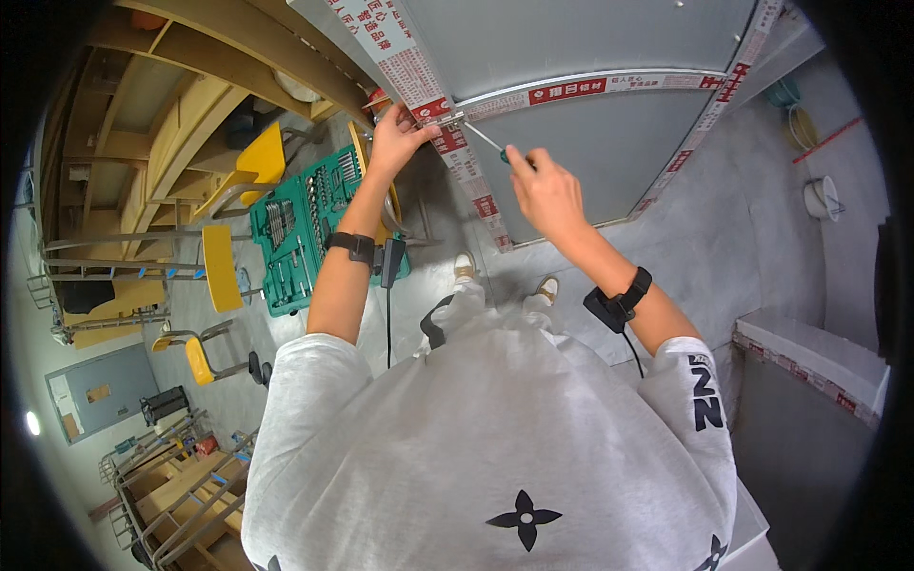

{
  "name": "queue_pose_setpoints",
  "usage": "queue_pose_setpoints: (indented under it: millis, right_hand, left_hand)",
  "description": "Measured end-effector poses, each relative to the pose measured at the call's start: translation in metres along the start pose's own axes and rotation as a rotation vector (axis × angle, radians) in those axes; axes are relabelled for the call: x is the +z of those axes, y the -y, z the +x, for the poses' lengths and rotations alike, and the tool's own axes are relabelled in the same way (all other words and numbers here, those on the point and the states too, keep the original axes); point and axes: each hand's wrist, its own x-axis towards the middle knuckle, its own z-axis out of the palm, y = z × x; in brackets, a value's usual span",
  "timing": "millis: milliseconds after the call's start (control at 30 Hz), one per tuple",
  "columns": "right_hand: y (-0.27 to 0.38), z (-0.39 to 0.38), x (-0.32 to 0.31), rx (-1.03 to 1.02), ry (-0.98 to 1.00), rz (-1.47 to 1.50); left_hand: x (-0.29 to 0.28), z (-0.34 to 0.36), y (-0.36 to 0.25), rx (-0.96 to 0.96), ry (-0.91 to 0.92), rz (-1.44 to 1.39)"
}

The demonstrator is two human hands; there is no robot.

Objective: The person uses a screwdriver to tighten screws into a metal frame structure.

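My right hand (549,193) is closed around the dark green handle of a screwdriver (485,137). Its thin metal shaft slants up and to the left, with the tip at a small silver door bolt (446,121). That bolt lies across the frame edge of a grey panel door (562,162). My left hand (395,143) pinches the bolt's left end between thumb and fingers, against the red and white taped upright (464,171). Any screw under the screwdriver tip is too small to make out.
A green tool case (293,249) with sockets and wrenches lies open left of my left forearm. Around it are yellow-seated chairs (223,269) and wooden desks (171,124). A white bucket (821,199) stands at the far right. A low cabinet (809,362) is at right.
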Motion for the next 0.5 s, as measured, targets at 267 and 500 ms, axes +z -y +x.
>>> queue_pose_setpoints:
  millis: [267, 500]
  right_hand:
    - [-0.023, -0.009, 0.021, -0.121, 0.019, -0.1]
    - [-0.015, 0.013, -0.001, 0.993, 0.329, 1.376]
  left_hand:
    - [0.006, 0.007, 0.004, 0.044, -0.035, 0.025]
    - [0.003, 0.004, 0.02, 0.051, -0.075, 0.069]
